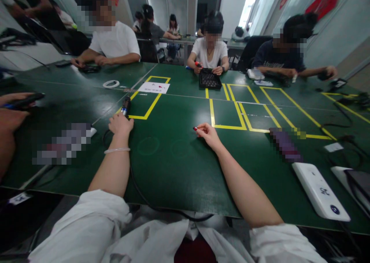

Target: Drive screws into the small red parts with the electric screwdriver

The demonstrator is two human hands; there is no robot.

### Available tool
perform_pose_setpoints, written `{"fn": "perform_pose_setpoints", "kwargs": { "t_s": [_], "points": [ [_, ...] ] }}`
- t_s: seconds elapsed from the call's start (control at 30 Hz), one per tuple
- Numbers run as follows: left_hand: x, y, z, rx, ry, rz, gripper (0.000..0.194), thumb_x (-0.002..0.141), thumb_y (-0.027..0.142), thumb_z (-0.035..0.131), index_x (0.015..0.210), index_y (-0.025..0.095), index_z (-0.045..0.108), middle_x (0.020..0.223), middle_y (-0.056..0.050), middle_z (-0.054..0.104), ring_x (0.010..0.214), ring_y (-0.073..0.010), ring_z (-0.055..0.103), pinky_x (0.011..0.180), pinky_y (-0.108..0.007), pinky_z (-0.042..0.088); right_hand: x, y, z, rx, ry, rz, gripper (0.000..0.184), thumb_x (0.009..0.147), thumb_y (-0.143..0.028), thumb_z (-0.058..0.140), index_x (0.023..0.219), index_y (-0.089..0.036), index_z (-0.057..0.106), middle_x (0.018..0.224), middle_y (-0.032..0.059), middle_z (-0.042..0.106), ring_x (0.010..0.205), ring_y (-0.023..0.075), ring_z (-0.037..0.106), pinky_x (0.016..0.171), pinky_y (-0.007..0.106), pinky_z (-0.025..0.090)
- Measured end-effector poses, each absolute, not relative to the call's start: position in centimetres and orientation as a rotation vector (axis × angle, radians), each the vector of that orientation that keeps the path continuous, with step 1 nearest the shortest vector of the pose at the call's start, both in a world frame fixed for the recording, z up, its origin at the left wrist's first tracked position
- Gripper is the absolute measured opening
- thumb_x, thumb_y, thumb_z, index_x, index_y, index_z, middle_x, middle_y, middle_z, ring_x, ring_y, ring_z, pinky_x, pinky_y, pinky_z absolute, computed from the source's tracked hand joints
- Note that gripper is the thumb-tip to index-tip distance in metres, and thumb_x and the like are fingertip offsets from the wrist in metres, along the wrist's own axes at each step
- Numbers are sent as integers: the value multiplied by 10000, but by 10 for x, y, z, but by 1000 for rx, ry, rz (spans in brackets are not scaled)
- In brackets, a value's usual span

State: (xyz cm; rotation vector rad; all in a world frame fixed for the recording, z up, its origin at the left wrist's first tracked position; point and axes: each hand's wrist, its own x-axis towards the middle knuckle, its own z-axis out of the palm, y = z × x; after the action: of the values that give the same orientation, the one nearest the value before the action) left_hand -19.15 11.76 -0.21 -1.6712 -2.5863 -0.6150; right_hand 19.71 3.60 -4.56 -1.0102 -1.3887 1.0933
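My left hand [120, 124] is at the near end of a dark cylindrical tool [125, 105] with a blue and silver band. Its fingers close about that end, though their tips are partly hidden. A black cord [138, 191] lies beside my left forearm and curves toward the table's front edge. My right hand [208, 135] is raised a little over the green table [173, 170], pinching a small red and dark piece [195, 128] between thumb and fingertips. The piece is too small to name.
Yellow tape outlines [228, 127] mark the table. A printed sheet [154, 87] and a white cable coil [111, 84] lie farther back. Opposite, a person [210, 49] handles a black tray [210, 80]. To the right are a phone [285, 144] and a white power bank [320, 191].
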Motion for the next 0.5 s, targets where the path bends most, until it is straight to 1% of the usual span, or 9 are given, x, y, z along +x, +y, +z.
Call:
{"fn": "perform_pose_setpoints", "kwargs": {
  "t_s": [0.17,0.33,0.4,0.5],
  "points": [
    [-193,123,0,-1612,-2639,-580,618,721,385,632,1242,71,525,1234,-282,546,1137,-433,506,885,-562,419,196,37,-46,-1008,-1393,1089,350,731,-471,699,898,-197,560,727,0,630,626,130,580,605,272,498],
    [-168,117,4,-1792,-2537,-530,622,688,451,671,1172,80,551,1085,-259,607,1015,-396,580,824,-513,460,194,42,-50,-1019,-1434,1073,317,747,-443,683,903,-196,560,726,-3,612,611,127,564,596,268,471],
    [-148,111,5,-1875,-2454,-461,627,700,464,660,1185,85,539,1069,-244,607,1002,-387,584,818,-490,469,193,43,-52,-1030,-1450,1058,313,748,-437,681,907,-195,561,738,-2,605,612,125,558,593,263,461],
    [-114,100,7,-2025,-2288,-391,637,724,446,639,1240,96,504,1099,-234,583,1019,-389,569,814,-468,473,194,43,-52,-1061,-1483,1010,310,753,-447,670,905,-197,568,761,1,604,617,123,544,590,257,446]
  ]
}}
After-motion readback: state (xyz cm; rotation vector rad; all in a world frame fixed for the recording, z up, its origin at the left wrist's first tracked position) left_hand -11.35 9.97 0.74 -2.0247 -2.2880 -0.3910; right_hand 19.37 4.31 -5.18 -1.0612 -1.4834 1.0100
